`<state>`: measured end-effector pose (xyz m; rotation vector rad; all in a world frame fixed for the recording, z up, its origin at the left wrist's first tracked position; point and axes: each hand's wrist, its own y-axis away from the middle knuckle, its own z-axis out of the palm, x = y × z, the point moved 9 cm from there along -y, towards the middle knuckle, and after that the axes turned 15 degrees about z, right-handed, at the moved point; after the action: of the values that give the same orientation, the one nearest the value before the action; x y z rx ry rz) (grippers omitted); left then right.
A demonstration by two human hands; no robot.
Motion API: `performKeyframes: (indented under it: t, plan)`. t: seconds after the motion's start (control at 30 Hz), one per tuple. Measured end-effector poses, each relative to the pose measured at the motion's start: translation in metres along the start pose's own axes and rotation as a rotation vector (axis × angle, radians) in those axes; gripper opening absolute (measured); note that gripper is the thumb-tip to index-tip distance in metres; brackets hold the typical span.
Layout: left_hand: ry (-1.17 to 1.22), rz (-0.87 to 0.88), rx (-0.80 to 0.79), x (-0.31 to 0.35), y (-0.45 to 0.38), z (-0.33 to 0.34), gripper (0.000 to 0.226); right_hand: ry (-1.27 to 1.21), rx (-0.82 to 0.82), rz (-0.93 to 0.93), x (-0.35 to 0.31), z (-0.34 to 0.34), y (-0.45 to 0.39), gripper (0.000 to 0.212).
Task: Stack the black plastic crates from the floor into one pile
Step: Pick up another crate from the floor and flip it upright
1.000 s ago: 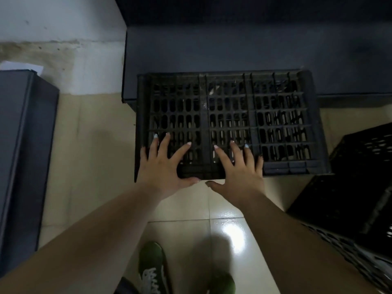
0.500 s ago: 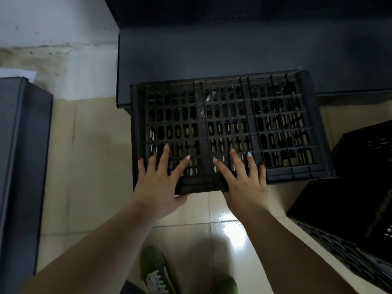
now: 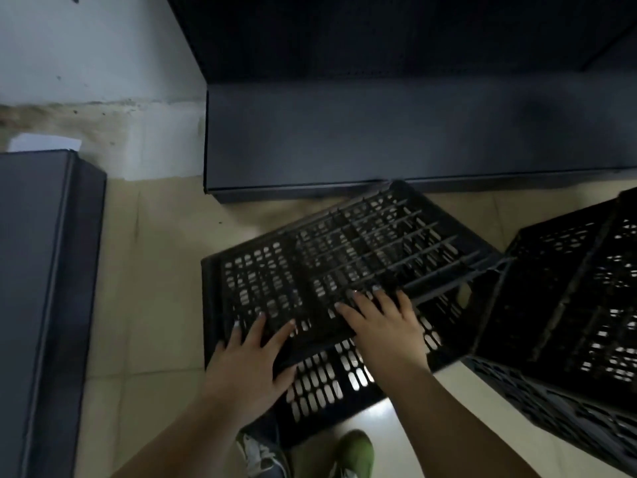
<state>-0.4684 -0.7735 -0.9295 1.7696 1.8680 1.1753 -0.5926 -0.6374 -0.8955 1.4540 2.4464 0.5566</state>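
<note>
Shelving of dark metal (image 3: 379,143) stands behind. Black plastic crate with holes (image 3: 344,257) tilts over the beige floor tiles (image 3: 155,270), beside a black crate pile (image 3: 565,305). Left hand (image 3: 251,360) and right hand (image 3: 386,329) hold its near edge, each grip spread wide.

tilted crate (image 3: 344,270) centre; second crate (image 3: 568,322) just right (corners overlap in view), shelf base (image 3: 379,143) behind, cabinet (image 3: 41,270) far left
</note>
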Motion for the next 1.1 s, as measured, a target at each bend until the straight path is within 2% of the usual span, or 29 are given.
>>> performKeyframes:
  t: [0.1, 0.2, 0.27, 0.37, 0.5, 0.7, 0.9, 1.0, 1.1]
  plan:
    - [0.000, 0.031, 0.023, -0.002, 0.008, 0.008, 0.062, -0.021, 0.051, -0.023, -0.018, 0.002, -0.003, 0.059]
    - [-0.086, 0.084, 0.227, -0.013, 0.007, 0.001, 0.057, -0.043, 0.138, 0.029, -0.029, 0.012, -0.008, 0.080]
    - [-0.070, 0.047, 0.342, -0.032, -0.001, -0.006, 0.053, -0.107, 0.227, 0.079, -0.029, 0.018, -0.008, 0.089]
    - [-0.003, -0.099, 0.367, -0.080, -0.027, -0.008, 0.047, -0.179, 0.323, 0.212, -0.014, 0.035, -0.005, 0.080]
    - [0.067, -0.244, 0.424, -0.128, -0.049, -0.001, 0.040, -0.251, 0.235, 0.439, 0.023, 0.077, -0.007, 0.069]
    - [0.135, -0.351, 0.545, -0.173, -0.073, 0.010, 0.032, -0.195, 0.220, 0.484, 0.058, 0.118, -0.017, 0.066]
    - [0.079, -0.352, 0.575, -0.171, -0.085, 0.000, 0.041, -0.199, 0.211, 0.556, 0.072, 0.146, -0.023, 0.067]
    - [0.047, -0.212, 0.592, -0.148, -0.099, -0.020, 0.066, -0.242, 0.256, 0.605, 0.073, 0.150, -0.012, 0.070]
    - [0.078, -0.071, 0.570, -0.125, -0.129, -0.036, 0.076, -0.251, 0.231, 0.672, 0.077, 0.162, 0.008, 0.075]
